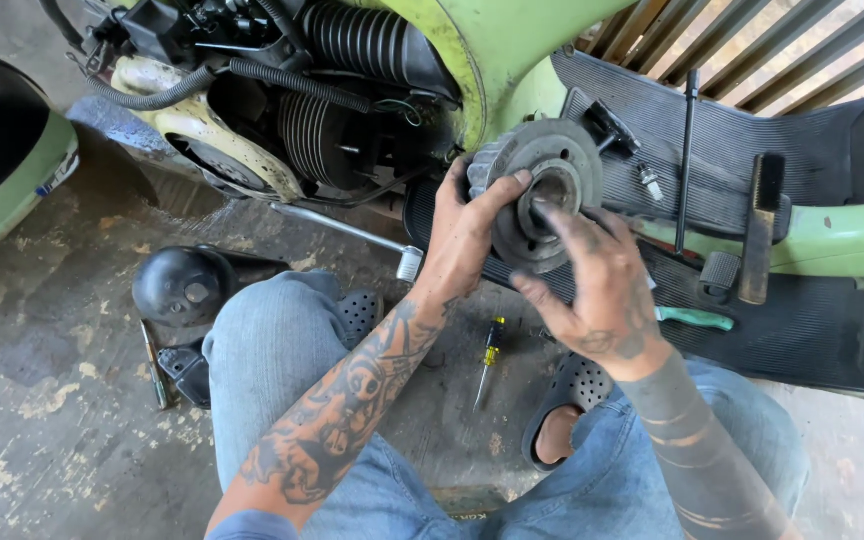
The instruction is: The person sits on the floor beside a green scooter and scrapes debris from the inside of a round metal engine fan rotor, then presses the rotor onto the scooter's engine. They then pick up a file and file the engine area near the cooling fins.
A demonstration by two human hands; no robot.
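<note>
Left hand (464, 235) grasps round metal engine part (540, 190) by toothed rim, held up before green scooter (512, 40). Right hand (602, 285) presses fingertips into its centre hub (fingers spread, greasy). Screwdriver (488, 362) lies on concrete floor (42, 330) between knees.

One head-worn view looks steeply down, close over bent knees, facing the pale green metal scooter body (512, 40) at twelve o'clock.
</note>
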